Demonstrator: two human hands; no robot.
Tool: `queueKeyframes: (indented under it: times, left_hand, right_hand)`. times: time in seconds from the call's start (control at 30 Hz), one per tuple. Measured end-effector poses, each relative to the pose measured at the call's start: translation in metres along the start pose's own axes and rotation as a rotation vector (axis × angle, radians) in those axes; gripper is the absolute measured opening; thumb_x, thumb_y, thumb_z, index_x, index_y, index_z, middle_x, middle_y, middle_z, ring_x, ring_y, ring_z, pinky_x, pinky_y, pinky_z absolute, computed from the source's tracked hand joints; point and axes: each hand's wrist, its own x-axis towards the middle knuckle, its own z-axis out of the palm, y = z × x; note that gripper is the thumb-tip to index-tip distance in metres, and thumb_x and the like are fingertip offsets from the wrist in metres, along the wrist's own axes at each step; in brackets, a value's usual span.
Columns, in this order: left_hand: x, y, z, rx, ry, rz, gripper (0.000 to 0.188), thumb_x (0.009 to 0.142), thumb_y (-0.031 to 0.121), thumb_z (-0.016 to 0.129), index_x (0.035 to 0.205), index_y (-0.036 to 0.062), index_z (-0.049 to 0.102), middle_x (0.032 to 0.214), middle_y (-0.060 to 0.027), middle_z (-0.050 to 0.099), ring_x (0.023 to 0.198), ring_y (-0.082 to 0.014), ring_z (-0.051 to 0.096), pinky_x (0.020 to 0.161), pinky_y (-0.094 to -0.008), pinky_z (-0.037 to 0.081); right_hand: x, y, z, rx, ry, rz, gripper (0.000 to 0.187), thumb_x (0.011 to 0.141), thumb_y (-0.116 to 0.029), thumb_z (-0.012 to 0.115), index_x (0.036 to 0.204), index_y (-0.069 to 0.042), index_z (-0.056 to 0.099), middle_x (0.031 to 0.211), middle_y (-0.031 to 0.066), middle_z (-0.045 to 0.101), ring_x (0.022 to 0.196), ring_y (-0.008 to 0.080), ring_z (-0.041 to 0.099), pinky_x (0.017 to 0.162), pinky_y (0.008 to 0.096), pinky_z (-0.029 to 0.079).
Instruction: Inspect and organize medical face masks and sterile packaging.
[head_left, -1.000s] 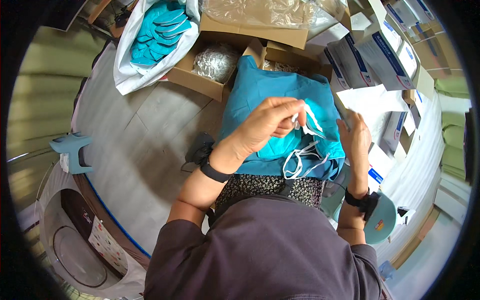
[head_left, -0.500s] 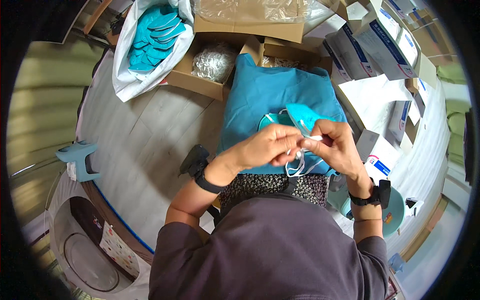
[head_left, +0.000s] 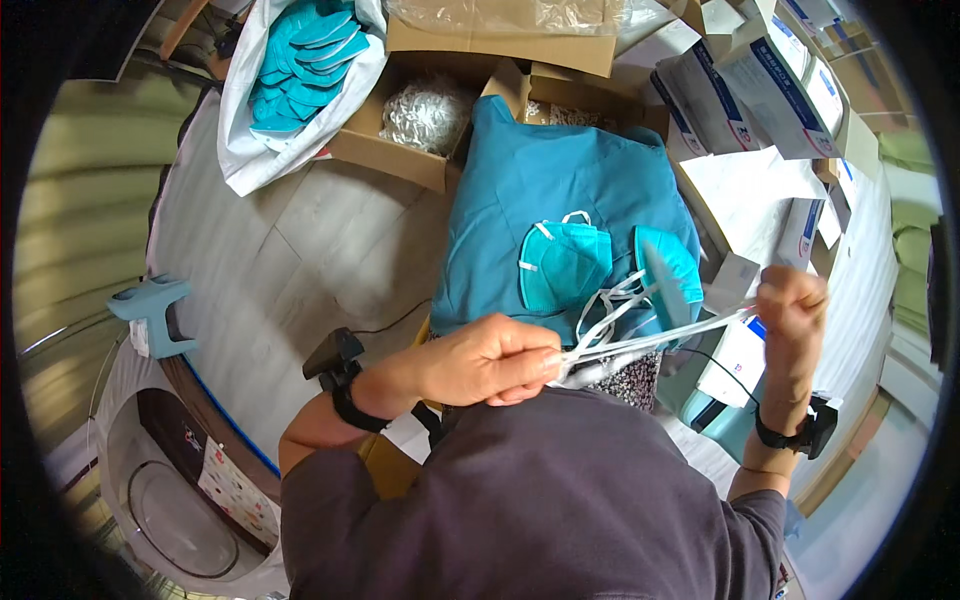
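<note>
White elastic straps point(head_left: 665, 338) run stretched between my two hands. My left hand point(head_left: 495, 360) is closed on their left end, low in front of my chest. Raised off to the right, my right hand point(head_left: 792, 303) is a fist around the other end. Behind the straps hangs a teal face mask point(head_left: 672, 262), partly smeared by motion, with loose white straps beside it. A second teal mask point(head_left: 563, 268) lies flat on the blue cloth point(head_left: 560, 170), a white strap looped at its top.
A white bag point(head_left: 240, 150) full of teal masks stands at far left. Beside it are an open carton point(head_left: 385, 155) holding a clear plastic bundle and another carton point(head_left: 565, 90). White-and-blue boxes point(head_left: 780, 90) pile up at right. A grey-blue stool point(head_left: 155, 315) is at left.
My hands, close together at the mask before, have drawn apart, left hand down and left, right hand out to the right. The straps are now stretched between them, and the flat mask is uncovered.
</note>
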Motion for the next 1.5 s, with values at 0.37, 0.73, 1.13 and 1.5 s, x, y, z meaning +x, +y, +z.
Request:
queueKeyframes:
  times: [0.37,0.73,1.13,1.5]
  left_hand:
    - [0.091,-0.018,-0.017,-0.432,-0.133,0.109,0.022,0.099,0.017,0.048,0.101,-0.0023,0.059,0.067,-0.0010,0.050,0.056,-0.0094,0.047,0.052,-0.0245,0.040]
    - [0.110,-0.050,-0.068,-0.355,0.161,0.040,0.044,0.101,0.030,0.044,0.101,-0.0065,0.069,0.064,-0.0019,0.052,0.055,-0.0106,0.047,0.048,-0.0215,0.036]
    - [0.127,-0.048,-0.123,1.241,0.656,0.055,0.022,0.089,0.028,0.067,0.095,0.0074,0.073,0.080,-0.0175,0.070,0.074,-0.0296,0.068,0.065,-0.0423,0.051]
    - [0.054,0.009,-0.064,0.630,0.822,0.393,0.007,0.084,0.004,0.077,0.088,0.0021,0.072,0.058,0.0124,0.043,0.056,0.0019,0.034,0.047,-0.0207,0.025]
  right_hand:
    - [0.008,0.004,0.043,-0.447,-0.313,-0.216,0.023,0.084,-0.007,0.071,0.066,-0.001,0.058,0.061,0.0019,0.050,0.054,0.0099,0.047,0.049,0.0283,0.033]
    - [-0.002,0.019,0.044,-0.570,-0.297,-0.425,0.010,0.075,-0.005,0.073,0.072,-0.002,0.064,0.066,0.0086,0.056,0.056,0.0240,0.054,0.052,0.0340,0.040]
    - [-0.022,0.042,0.056,-0.780,-0.589,-0.345,0.013,0.078,-0.010,0.074,0.090,-0.005,0.070,0.091,0.0124,0.066,0.075,0.0302,0.067,0.067,0.0384,0.052]
    - [0.024,0.084,0.108,-0.319,-0.219,-0.221,0.038,0.089,-0.022,0.074,0.118,0.000,0.064,0.100,0.0132,0.067,0.090,0.0204,0.063,0.072,0.0325,0.050]
